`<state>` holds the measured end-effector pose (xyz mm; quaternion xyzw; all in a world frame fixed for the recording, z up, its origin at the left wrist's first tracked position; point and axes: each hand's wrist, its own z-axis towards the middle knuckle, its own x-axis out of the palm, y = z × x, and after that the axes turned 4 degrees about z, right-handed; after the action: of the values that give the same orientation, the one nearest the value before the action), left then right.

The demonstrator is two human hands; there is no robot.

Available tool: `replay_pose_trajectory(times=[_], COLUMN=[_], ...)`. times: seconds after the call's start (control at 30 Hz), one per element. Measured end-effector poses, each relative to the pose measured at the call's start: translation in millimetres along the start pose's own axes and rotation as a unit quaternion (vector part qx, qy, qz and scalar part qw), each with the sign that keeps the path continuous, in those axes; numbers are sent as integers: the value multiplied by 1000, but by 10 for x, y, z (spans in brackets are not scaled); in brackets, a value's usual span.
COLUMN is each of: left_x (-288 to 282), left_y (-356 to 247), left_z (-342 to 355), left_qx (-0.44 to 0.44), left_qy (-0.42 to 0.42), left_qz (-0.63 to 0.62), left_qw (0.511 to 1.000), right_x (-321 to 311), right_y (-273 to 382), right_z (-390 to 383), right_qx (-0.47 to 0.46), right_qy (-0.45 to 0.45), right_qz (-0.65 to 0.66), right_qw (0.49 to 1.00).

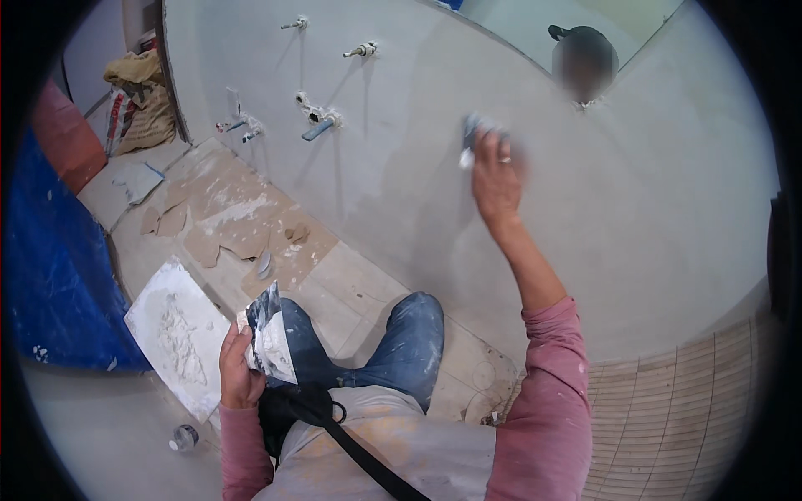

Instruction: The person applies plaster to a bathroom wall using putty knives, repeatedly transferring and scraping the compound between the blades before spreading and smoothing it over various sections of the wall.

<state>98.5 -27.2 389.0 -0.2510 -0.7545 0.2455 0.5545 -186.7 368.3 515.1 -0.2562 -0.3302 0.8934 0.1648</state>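
My right hand point(498, 177) reaches up to the grey wall point(434, 225), closed around a small flat scraper point(469, 144) with white putty on it. The scraper is at the wall's surface; motion blurs this hand a little, and its grip partly hides the tool. Low in front of my body, my left hand point(238, 367) grips the edge of a flat putty blade point(271, 338), dark and shiny with white putty smeared across it. Beside that hand, a white board point(154, 313) carries a heap of white putty point(180, 338).
Pipe stubs point(317, 125) stick out of the wall at upper left. Cardboard point(225, 217) splashed with white and torn scraps lie along its foot. Sacks point(142, 104) stand far left, above a blue tarp point(63, 267). A person's head point(585, 63) shows at upper right.
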Motion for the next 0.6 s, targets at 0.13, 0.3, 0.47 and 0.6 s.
replay_pose_trajectory(times=[0.13,0.3,0.47,0.6], left_x=[-72,-137,-33,-18], left_y=[-27,-27,-9,-23], left_z=[-43,-54,-5,6], left_qx=[20,19,-13,-13], left_qy=[-32,-38,-12,0], left_qz=[-14,-9,-8,-12], left_qw=[999,999,1000,1000], right_x=[-241,-703,-379,-64], right_y=[298,-316,-635,6], right_z=[-296,210,404,-68], right_qx=[-34,61,92,-11], right_qy=[85,-17,-79,-8], right_qz=[122,112,18,-12], right_qw=[988,992,992,1000])
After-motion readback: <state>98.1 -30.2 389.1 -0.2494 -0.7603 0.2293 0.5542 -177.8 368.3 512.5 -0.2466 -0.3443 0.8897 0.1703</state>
